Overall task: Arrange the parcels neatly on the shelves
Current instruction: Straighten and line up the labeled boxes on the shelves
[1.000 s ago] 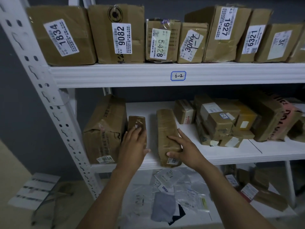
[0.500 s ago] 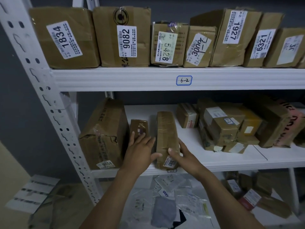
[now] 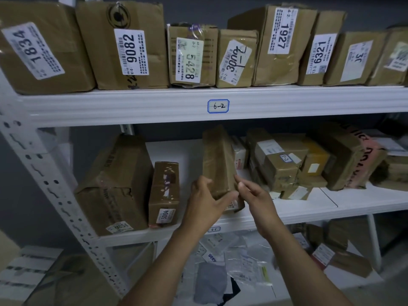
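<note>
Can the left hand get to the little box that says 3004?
Probably yes: the 3004 box stands just left of the left hand with nothing between, though that hand holds the long parcel.
</note>
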A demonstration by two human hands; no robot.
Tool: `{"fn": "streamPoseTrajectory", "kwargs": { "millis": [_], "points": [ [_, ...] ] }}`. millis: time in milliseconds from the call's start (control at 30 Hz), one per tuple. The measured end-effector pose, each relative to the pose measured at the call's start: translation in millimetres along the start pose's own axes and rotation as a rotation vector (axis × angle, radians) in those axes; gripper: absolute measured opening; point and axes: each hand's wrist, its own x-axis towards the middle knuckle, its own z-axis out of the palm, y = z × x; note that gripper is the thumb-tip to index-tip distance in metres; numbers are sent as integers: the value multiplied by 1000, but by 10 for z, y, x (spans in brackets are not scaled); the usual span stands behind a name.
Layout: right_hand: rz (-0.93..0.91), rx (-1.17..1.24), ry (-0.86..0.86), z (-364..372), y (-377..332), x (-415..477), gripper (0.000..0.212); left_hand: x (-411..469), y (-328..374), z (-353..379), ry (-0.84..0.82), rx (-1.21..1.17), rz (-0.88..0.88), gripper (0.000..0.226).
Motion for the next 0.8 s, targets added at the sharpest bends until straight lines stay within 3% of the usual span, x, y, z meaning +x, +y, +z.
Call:
{"fn": "streamPoseTrajectory", "kwargs": {
  "millis": [167,200,300,367,433,500,600,633,700,800],
  "points": [
    [-10,35,103,-100,-38,-24,25,41,130,125,91,-367,-315,41],
    [23,48,82,-118,-28,-16,32,29,115,157,91,-457,-338,36],
    [183,55,-89,-146,-74,5,82,-42,49,273,57,-674,-316,31],
    [238,33,-158,-127,-101,24,68,-49,-26,340,29,-944,-402,47],
    [249,45,-146,-91,-117,55,53,-45,-94,369,-13,-1046,-464,57],
    [233,13,-109,-88,-85,111,62,-56,-182,383,-38,-923,-450,38],
    [147,-163,-25,-50,-77,170,72,-51,-321,313,-19,-484,-252,17],
    [104,-265,-6,-40,-47,196,74,-57,-357,275,0,-401,-176,15],
    [31,-523,-16,-7,19,222,82,-74,-443,178,94,-201,-22,34],
    [20,-796,-162,50,91,226,87,-86,-589,6,262,179,191,40]
  ]
}}
